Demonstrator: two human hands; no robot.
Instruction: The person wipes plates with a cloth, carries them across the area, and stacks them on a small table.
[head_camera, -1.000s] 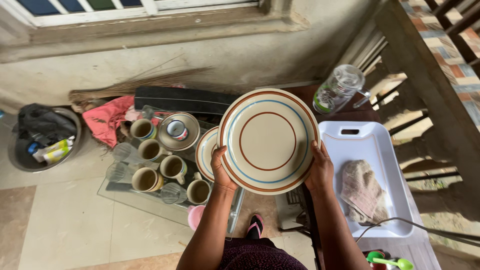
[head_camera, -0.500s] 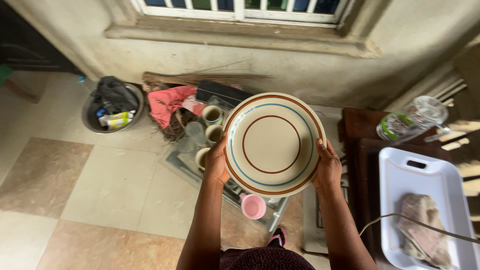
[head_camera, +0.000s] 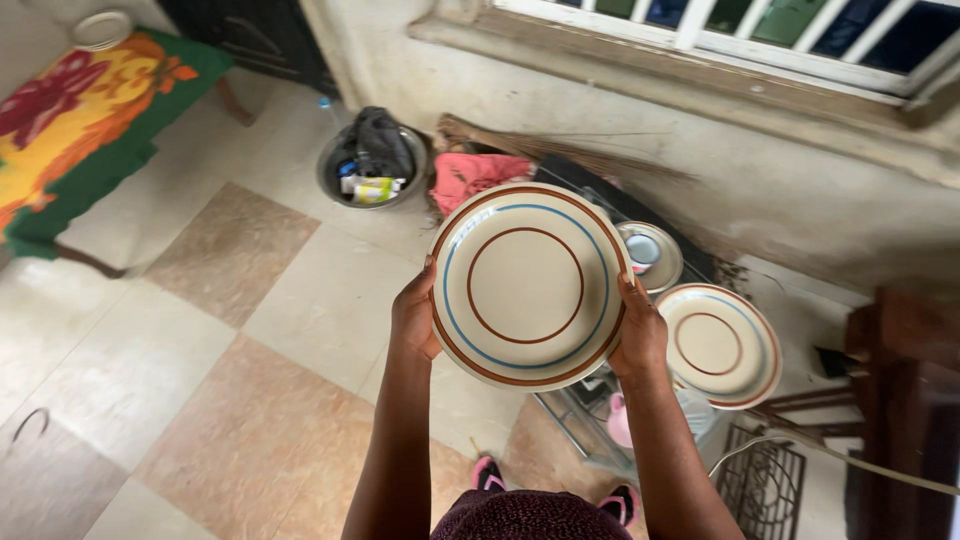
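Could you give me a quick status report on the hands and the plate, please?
Left hand and right hand grip striped plate by opposite rims. Plate held up, face visible. Nothing blocking.

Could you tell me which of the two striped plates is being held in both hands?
The larger-looking plate in the middle, gripped at its edges by left hand and right hand; the other plate rests lower right, untouched.

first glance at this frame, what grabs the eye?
The big cream plate with brown and blue rings, centre frame, held up by its edges between the left hand and right hand. Next, the bright red, yellow and green cloth at top left. A second matching plate sits lower right of the held one, and a metal basin of odds and ends stands by the wall.
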